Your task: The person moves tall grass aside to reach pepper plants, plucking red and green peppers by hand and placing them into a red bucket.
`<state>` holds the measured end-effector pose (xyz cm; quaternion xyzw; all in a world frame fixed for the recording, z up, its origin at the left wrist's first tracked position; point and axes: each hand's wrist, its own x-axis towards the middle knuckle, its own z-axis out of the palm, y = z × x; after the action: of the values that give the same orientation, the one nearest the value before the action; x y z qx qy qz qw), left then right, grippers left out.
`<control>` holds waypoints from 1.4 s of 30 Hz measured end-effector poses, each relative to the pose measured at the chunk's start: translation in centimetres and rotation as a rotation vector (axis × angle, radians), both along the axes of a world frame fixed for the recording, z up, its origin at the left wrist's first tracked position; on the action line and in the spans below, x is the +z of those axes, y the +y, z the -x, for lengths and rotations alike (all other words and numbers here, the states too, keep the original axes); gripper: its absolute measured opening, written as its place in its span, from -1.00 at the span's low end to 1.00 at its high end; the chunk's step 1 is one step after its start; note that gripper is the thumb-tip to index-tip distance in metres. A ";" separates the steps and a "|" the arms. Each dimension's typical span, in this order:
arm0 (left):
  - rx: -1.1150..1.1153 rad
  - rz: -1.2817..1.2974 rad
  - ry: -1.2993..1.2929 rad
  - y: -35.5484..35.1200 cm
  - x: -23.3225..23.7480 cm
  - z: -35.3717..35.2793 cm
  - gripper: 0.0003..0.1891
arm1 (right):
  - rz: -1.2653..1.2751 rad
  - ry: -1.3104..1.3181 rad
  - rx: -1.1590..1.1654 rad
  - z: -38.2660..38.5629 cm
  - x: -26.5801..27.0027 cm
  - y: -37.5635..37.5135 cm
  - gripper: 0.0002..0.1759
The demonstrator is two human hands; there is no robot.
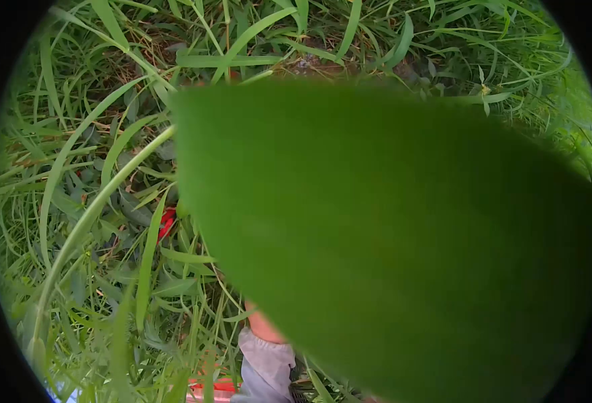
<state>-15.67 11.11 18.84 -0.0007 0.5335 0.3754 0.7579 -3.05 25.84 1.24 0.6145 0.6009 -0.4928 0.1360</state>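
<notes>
A large, blurred green leaf (390,235) hangs close to the camera and covers much of the middle and right of the view. Below its lower left edge a bare wrist (264,327) shows above a pale grey sleeve (267,363). It appears to belong to my left arm; the hand itself is behind the leaf, so its fingers and anything in them are hidden. My right hand does not show. Among the grass left of the leaf lies a small bright red thing (167,223), too small to name.
Dense grass (74,269) with long blades surrounds the leaf. A thick, pale green stem (88,218) arches up on the left. Beside the sleeve, a red and pinkish object (210,391) is partly visible at the bottom edge. Brownish litter (316,66) shows at the top.
</notes>
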 end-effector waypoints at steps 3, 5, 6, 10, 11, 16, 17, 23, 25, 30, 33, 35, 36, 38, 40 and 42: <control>-0.040 -0.041 -0.095 0.1 -0.2 0.3 -0.74 | 0.149 -0.048 -0.016 1.3 -0.5 0.0 -0.68; -0.044 -0.052 -0.117 0.2 0.0 0.1 -0.74 | 0.144 -0.065 -0.036 2.4 -2.0 -0.3 -0.66; -0.024 -0.052 -0.127 0.2 0.1 0.0 -0.74 | 0.100 -0.069 -0.057 2.9 -1.9 -0.3 -0.64; -0.073 -0.054 -0.280 0.0 -0.2 1.9 -0.69 | -0.083 -0.026 -0.251 4.0 -2.1 -0.4 -0.63; -0.074 -0.074 -0.244 0.0 -0.1 2.0 -0.65 | -0.116 -0.028 -0.468 4.3 -2.1 -0.8 -0.62; -0.061 -0.111 -0.415 -0.1 -0.1 3.0 -0.63 | -0.209 0.014 -0.811 5.8 -4.7 -2.3 -0.61; -0.071 -0.123 -0.404 -0.3 -0.4 3.1 -0.63 | -0.277 0.051 -0.827 6.8 -8.3 -3.0 -0.66; -0.019 -0.136 -0.451 -0.5 -0.5 3.1 -0.65 | 0.079 0.669 -1.609 5.4 -3.6 -2.9 -0.69; -0.037 -0.104 -0.498 -0.3 -0.3 3.1 -0.66 | 0.013 0.629 -1.483 3.7 -0.2 -3.5 -0.67; -0.058 -0.063 -0.478 0.0 -0.2 3.5 -0.67 | -0.584 0.114 -0.819 3.5 0.4 -6.0 -0.71; -0.157 -0.124 -0.467 0.0 -0.7 3.6 -0.73 | -0.369 0.206 -0.729 3.6 5.4 -5.6 -0.72; -0.099 -0.056 -0.464 0.1 -0.4 3.0 -0.70 | -0.230 0.362 -0.490 4.0 6.5 -5.6 -0.73; -0.115 -0.069 -0.455 0.1 -0.4 3.0 -0.70 | -0.193 0.447 -0.410 4.9 5.2 -5.9 -0.72; -0.154 -0.102 -0.438 0.3 -0.8 3.0 -0.70 | -0.089 0.265 -0.364 7.6 -1.8 -6.8 -0.70; -0.223 -0.091 -0.339 0.5 -0.2 2.7 -0.72 | -0.039 0.156 -0.564 9.1 -8.1 -7.4 -0.68; -0.210 -0.040 -0.288 0.6 0.1 2.7 -0.72 | -0.036 0.116 -1.015 9.5 -11.9 -7.3 -0.67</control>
<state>-18.32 11.75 18.96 0.0165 0.4091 0.3007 0.8613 -12.57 18.50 -10.64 0.8026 0.2418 -0.5197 -0.1648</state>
